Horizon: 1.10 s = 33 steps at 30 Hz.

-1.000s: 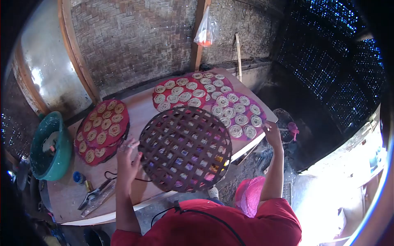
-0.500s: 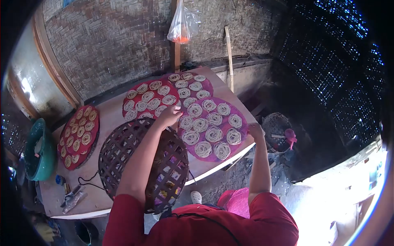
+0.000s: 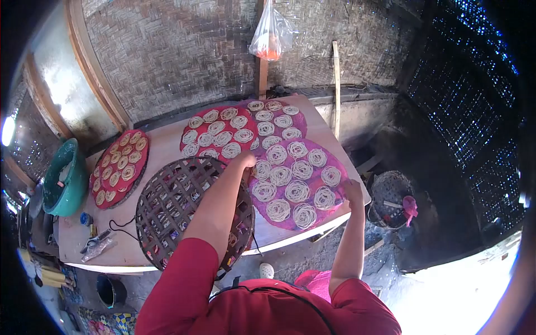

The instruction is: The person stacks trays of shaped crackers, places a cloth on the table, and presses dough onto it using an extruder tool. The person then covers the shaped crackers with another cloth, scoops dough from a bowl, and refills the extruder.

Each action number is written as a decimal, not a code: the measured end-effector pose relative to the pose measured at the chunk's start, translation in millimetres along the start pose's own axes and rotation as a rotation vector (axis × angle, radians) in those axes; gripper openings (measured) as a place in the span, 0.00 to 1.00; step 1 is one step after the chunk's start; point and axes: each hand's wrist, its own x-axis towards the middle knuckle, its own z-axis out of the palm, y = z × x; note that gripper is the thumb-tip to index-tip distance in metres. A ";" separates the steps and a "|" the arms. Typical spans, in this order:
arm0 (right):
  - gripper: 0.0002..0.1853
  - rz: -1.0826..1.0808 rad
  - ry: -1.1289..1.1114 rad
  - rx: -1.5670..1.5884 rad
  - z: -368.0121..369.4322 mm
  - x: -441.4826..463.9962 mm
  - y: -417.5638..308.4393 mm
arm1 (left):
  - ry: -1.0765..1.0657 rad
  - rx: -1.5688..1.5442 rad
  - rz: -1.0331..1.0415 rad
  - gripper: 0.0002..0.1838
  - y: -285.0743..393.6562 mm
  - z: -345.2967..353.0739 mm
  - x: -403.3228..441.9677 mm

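Both my hands are at the edges of a round pink-purple cloth (image 3: 286, 184) that bears several pale noodle-like coils. My left hand (image 3: 245, 161) pinches its left edge, and my right hand (image 3: 352, 191) holds its right edge. Under my left forearm lies a dark, round woven lattice tray (image 3: 167, 209), near the table's front edge. Behind the cloth are a red round cloth (image 3: 207, 124) and another pink one (image 3: 284, 129), both with coils. A further red cloth with coils (image 3: 122, 164) rests on a round base at the left.
A green basin (image 3: 70, 178) is at the table's left end, near a blue lid (image 3: 85, 218) and a tool (image 3: 99, 239). A clear bag (image 3: 271, 42) hangs at the wall. Right of the table (image 3: 162, 139) stands a woven basket (image 3: 389, 195); a black bucket (image 3: 111, 291) is below left.
My left hand has moved from beside the lattice tray across to the pink-purple cloth's left edge. The lattice tray has shifted left. The view has turned slightly.
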 end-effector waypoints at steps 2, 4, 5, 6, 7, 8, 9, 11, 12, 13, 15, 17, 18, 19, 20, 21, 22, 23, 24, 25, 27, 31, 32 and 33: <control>0.16 0.035 -0.009 0.130 -2.0 -1.2 4.4 | -0.001 -0.055 -0.039 0.13 -12.5 14.5 26.9; 0.11 -0.005 -0.038 0.275 -4.8 -9.1 2.3 | 0.065 -0.050 -0.041 0.14 -22.1 20.3 31.9; 0.11 -0.007 -0.040 0.275 -4.4 -7.6 4.7 | 0.098 -0.046 -0.041 0.14 -26.8 23.0 34.1; 0.11 -0.019 -0.037 0.265 -3.6 -4.2 8.3 | 0.131 -0.042 -0.042 0.15 -27.0 21.9 28.8; 0.12 -0.033 -0.034 0.257 -3.4 -0.8 11.6 | 0.164 -0.038 -0.042 0.16 -25.9 20.4 24.1; 0.12 -0.035 -0.035 0.257 -3.3 2.4 14.7 | 0.167 -0.038 -0.043 0.16 -22.2 18.9 20.3; 0.12 -0.018 -0.009 0.196 -2.5 2.5 12.8 | 0.212 -0.050 -0.012 0.16 -6.1 4.2 -5.8; 0.12 -0.001 0.019 0.138 -2.0 2.2 11.6 | 0.258 -0.061 0.019 0.15 6.8 -12.3 -34.0; 0.10 -0.026 0.022 0.109 -2.0 4.0 13.9 | 0.232 -0.027 0.032 0.14 8.2 -15.7 -39.2; 0.08 -0.053 0.026 0.080 -2.0 5.9 15.6 | 0.207 0.006 0.045 0.14 10.1 -19.3 -44.5; 0.08 -0.032 0.029 0.115 -0.1 8.0 16.7 | 0.161 -0.129 -0.011 0.13 14.1 -21.2 -51.4; 0.08 -0.015 0.034 0.151 -1.3 12.0 14.8 | 0.116 -0.263 -0.062 0.13 14.8 -21.1 -53.2; 0.09 -0.041 0.044 0.124 -3.4 6.4 8.1 | 0.216 -0.297 -0.028 0.13 13.9 -19.2 -51.0; 0.09 -0.064 0.055 0.096 -5.5 0.6 1.9 | 0.312 -0.330 0.006 0.14 13.4 -16.3 -48.6; 0.09 -0.066 0.058 0.095 -6.0 0.0 0.6 | 0.284 -0.249 -0.035 0.12 13.2 -12.8 -46.0; 0.09 -0.074 0.046 0.127 -5.2 0.7 0.2 | 0.286 -0.249 -0.031 0.12 13.4 -13.2 -45.1; 0.09 -0.083 0.033 0.160 -5.5 0.9 0.3 | 0.237 -0.310 -0.055 0.12 12.7 -13.6 -44.5; 0.09 -0.084 0.037 0.160 -6.4 0.6 1.0 | 0.187 -0.369 -0.080 0.12 12.6 -14.1 -43.5; 0.09 -0.107 0.064 0.149 -6.6 -3.0 -1.4 | 0.188 -0.367 -0.077 0.12 14.6 -17.3 -45.8; 0.09 -0.131 0.089 0.138 -6.5 -6.3 -5.1 | 0.173 -0.173 -0.014 0.13 15.8 -21.8 -47.4; 0.09 -0.141 0.068 0.114 -17.3 -8.5 -1.1 | 0.154 0.021 0.045 0.14 18.0 -24.5 -51.9; 0.11 -0.170 0.062 -0.071 -54.5 -57.7 -36.6 | 0.182 -0.120 0.172 0.23 49.8 -31.1 -90.2; 0.11 -0.165 0.059 -0.071 -61.5 -65.3 -40.6 | 0.237 -0.085 0.319 0.23 55.4 -23.3 -93.4; 0.12 -0.192 0.099 -0.077 -70.2 -69.7 -41.8 | 0.290 -0.051 0.466 0.23 60.7 -17.5 -95.3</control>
